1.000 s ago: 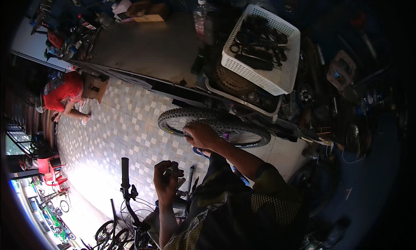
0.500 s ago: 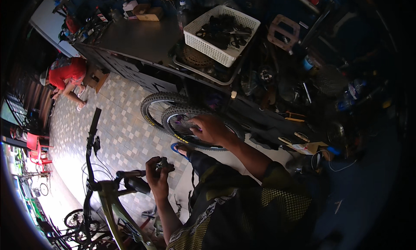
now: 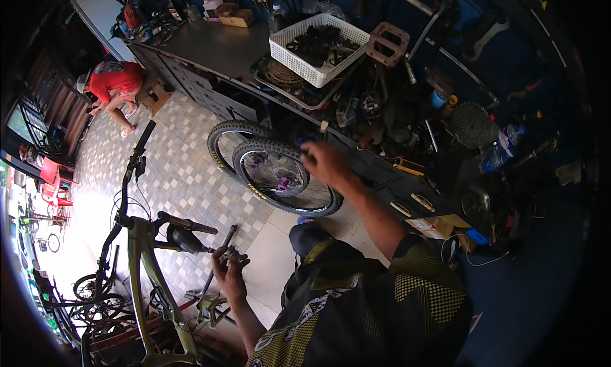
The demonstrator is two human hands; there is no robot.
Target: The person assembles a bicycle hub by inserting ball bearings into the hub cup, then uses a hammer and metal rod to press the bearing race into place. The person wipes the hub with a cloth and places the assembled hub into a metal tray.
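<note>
My left hand [image 3: 230, 279] is closed around a small grey metal bike part [image 3: 237, 256], whose exact kind I cannot make out. It is beside the fork of an olive-green bicycle frame [image 3: 137, 259] without a front wheel. My right hand [image 3: 328, 164] reaches forward over two bicycle wheels, its fingers loosely bent and apart, with nothing visible in them. The nearer wheel [image 3: 261, 192] has a knobby tyre and purple hub parts; the other wheel [image 3: 214, 152] leans behind it. Both stand against the workbench [image 3: 191, 45], and my right fingertips are close to its front edge.
On the bench, a white plastic basket [image 3: 293, 58] of dark parts sits on a metal tray [image 3: 259, 80]. Tools, a cassette [image 3: 472, 126] and a flat pedal [image 3: 388, 43] crowd the right side. A person in red [image 3: 114, 84] crouches far left near red chairs [image 3: 54, 182].
My right hand has moved up and slightly right, away from the nearer wheel toward the bench edge. My left hand still holds the metal part, slightly lower in view. The view has shifted.
</note>
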